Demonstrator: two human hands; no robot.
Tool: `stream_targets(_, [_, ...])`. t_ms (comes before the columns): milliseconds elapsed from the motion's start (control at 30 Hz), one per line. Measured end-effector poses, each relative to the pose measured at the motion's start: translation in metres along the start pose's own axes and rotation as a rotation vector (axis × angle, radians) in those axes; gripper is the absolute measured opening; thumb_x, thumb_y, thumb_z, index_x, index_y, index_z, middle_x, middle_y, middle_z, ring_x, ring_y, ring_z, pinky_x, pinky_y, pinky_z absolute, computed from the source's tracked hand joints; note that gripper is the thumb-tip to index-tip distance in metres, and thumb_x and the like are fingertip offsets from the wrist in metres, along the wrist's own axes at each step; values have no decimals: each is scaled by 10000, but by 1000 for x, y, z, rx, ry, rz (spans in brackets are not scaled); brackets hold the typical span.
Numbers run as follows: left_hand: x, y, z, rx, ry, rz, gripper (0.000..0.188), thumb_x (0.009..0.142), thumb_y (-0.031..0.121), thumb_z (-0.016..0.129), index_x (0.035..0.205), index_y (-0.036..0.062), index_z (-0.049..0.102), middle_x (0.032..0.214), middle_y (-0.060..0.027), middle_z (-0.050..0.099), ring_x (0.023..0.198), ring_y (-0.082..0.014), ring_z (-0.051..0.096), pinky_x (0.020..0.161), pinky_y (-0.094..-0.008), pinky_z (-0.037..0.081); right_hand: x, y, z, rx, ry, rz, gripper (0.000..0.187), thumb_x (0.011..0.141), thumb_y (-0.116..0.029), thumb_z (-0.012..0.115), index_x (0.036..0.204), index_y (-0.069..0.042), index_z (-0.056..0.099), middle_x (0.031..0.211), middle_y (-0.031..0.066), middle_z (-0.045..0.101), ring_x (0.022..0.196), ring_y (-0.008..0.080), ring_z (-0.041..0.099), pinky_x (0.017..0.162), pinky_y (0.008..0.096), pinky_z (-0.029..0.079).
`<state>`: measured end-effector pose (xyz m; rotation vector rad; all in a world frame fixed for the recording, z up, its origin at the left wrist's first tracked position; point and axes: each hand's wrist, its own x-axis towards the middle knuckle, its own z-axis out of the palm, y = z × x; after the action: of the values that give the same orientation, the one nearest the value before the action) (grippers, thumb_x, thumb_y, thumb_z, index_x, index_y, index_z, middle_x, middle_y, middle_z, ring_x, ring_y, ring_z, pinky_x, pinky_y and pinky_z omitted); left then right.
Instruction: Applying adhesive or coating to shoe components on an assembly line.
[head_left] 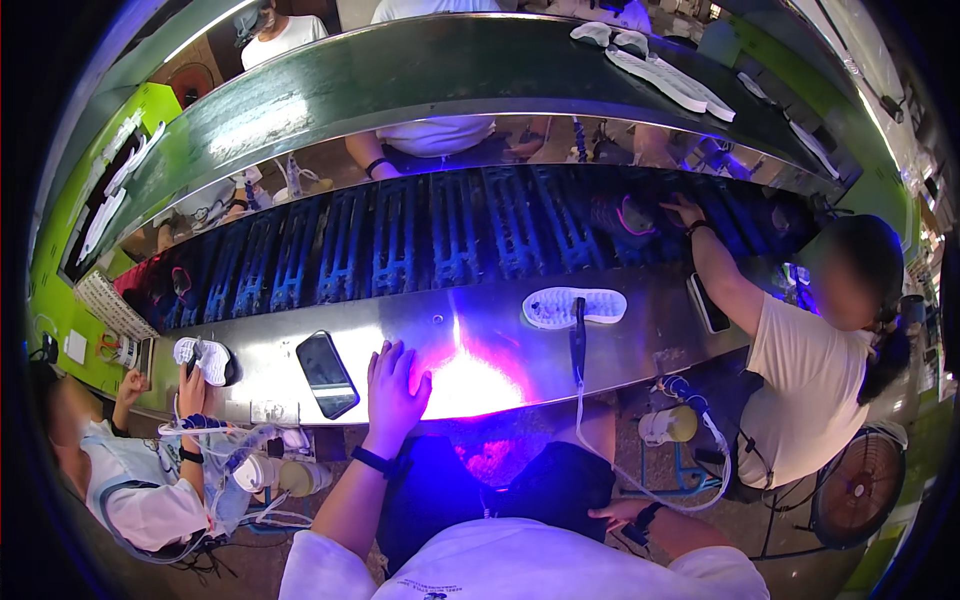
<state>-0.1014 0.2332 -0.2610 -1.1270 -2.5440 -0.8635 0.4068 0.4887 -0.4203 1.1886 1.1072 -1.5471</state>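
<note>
On the shiny metal tabletop (645, 335): a long, round-ended white shoe sole (550, 308), lying flat with its patterned face up, lengthwise from left to right. Over its middle, a slim black-handled tool (578, 350), with its upper end resting on the sole and its handle pointing toward the near edge. From the handle, a pale flexible hose (579, 413), drooping past that edge and curving rightward. Well apart to the left, a black rectangular phone (327, 375), flat, dark-screened, set at a slant.

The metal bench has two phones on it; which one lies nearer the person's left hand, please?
The phone just left of the left hand; the other phone lies farther off, right of the white sole.
</note>
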Motion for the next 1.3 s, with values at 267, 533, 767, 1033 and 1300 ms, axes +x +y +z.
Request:
stream_targets(267, [0, -1, 1, -9, 6, -8, 488, 887, 278, 704, 1274, -14, 651, 1389, -260, 589, 1396, -429, 489, 1213, -573, 315, -10, -7, 6, -11, -27, 15, 1051, 864, -587, 794, 1586, 20, 330, 1603, 176, 407, 1467, 317, 397, 1154, 431, 445])
stream_targets(533, [-2, -1, 1, -22, 22, -7, 460, 887, 263, 708, 1252, -13, 661, 1374, -257, 600, 1388, -430, 496, 1211, -570, 321, -31, -22, 13, -13, -135, -19, 1134, 855, -608, 788, 1611, 35, 239, 1655, 209, 308, 1517, 368, 312, 1187, 446, 415])
stream_targets(767, [-1, 1, 1, -31, 16, -9, 456, 884, 260, 710, 1244, -15, 661, 1371, -257, 600, 1383, -434, 501, 1206, -572, 325, -6, -4, 1, 11, -81, 7, 1139, 845, -602, 802, 1618, 16, 238, 1663, 202, 293, 1524, 362, 293, 1196, 460, 398])
stream_targets(1033, [0, 1, -2, -38, 16, -11, 456, 883, 260, 708, 1242, -16, 656, 1371, -255, 600, 1384, -433, 500, 1198, -572, 333, -3, -7, 2, 24, -127, 12, 1142, 847, -589, 807, 1617, 23, 227, 1658, 205, 304, 1520, 345, 310, 1207, 464, 378])
stream_targets(1300, [0, 2, -1, -31, 18, -5, 454, 882, 254, 709, 1243, -16, 657, 1371, -253, 600, 1384, -434, 501, 1198, -570, 335, 2, 1, -2, 27, -55, 20, 1148, 839, -580, 819, 1609, 40, 236, 1649, 217, 318, 1516, 338, 322, 1193, 464, 400])
